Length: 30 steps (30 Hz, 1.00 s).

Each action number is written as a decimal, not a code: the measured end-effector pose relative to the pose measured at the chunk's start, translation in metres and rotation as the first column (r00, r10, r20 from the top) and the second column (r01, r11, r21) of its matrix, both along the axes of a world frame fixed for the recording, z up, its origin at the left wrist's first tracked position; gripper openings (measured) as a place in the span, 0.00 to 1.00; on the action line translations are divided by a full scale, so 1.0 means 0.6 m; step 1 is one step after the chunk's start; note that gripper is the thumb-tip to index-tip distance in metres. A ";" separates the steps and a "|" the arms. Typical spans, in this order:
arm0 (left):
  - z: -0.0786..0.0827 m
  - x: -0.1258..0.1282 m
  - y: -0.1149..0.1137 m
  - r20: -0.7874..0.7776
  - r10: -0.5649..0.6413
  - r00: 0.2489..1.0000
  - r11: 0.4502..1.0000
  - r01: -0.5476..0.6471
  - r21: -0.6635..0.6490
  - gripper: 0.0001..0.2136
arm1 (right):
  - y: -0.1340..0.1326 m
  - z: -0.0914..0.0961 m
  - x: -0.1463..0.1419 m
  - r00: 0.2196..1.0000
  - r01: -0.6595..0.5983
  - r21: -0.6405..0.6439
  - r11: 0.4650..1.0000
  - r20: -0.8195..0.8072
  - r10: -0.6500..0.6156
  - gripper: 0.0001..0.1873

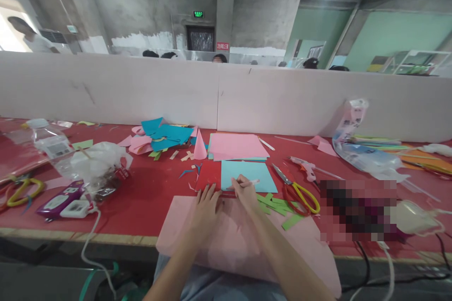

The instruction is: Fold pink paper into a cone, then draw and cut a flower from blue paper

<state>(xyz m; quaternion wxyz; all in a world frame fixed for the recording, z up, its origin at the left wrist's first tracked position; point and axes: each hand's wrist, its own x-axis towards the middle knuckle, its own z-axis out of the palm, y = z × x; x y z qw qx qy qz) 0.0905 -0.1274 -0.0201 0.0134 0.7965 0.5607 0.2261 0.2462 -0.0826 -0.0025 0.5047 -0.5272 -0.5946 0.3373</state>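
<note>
My left hand [206, 204] lies flat with its fingers spread on a large pink paper sheet [226, 244] that hangs over the table's front edge onto my lap. My right hand [244, 190] is closed in a pinch on a thin white pen-like stick [251, 182], its tip at the far edge of the pink sheet. Just beyond the hands lie a red sheet [208, 176] and a light blue sheet [249, 174].
Yellow-handled scissors [300, 190] and green paper strips [278, 207] lie right of my hand, a glue gun [305, 167] beyond. A pink paper stack [236, 146], a pink cone [199, 146] and blue scraps [165, 134] sit farther back. A water bottle [49, 143] and plastic bags lie left. A pale partition [226, 94] walls the back.
</note>
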 end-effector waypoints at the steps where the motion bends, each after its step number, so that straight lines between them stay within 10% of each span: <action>1: 0.001 0.000 0.000 0.001 0.004 1.000 1.000 -0.004 -0.004 0.15 | 0.001 -0.001 0.000 1.000 0.002 -0.014 1.000 0.004 -0.002 0.19; 30: -0.004 0.001 0.002 -0.021 0.012 1.000 1.000 -0.012 -0.026 0.15 | 0.010 -0.013 0.003 0.997 0.039 0.022 0.999 0.066 -0.041 0.16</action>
